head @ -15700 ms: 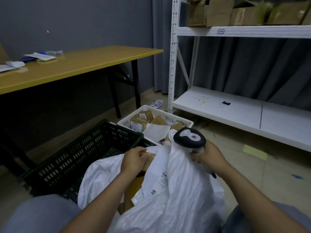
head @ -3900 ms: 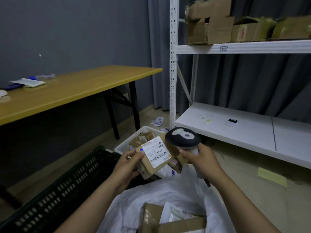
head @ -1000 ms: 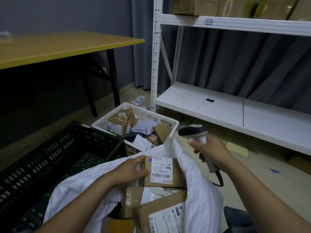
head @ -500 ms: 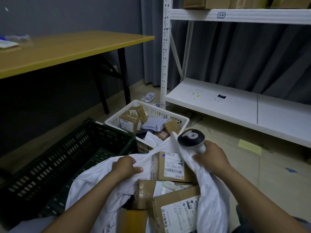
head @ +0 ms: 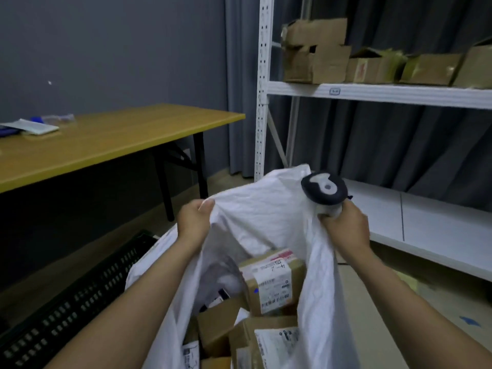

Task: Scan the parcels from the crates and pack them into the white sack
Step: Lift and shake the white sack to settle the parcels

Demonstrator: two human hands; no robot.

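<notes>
The left hand [head: 195,219] pinches the rim of the white sack [head: 266,214]; the right hand [head: 344,229] grips rim and scanner [head: 323,190] together. Limp cloth, probably heavy with parcels [head: 274,284]: best held by a bunched hem.

White sack [head: 266,217] — creased, mouth raised and open. Inside, brown labelled parcels [head: 274,286] piled at tilts. Black slotted crate [head: 80,302] just left of it. Scanner [head: 323,189] — head up — at its right rim.

A yellow-topped table [head: 106,139] on black legs stood by the grey wall [head: 106,49] (papers [head: 32,127] lay at its far left end), while a white metal rack [head: 262,102] before a dark curtain [head: 372,145] carried battered cardboard boxes [head: 316,54] on its upper shelf.
</notes>
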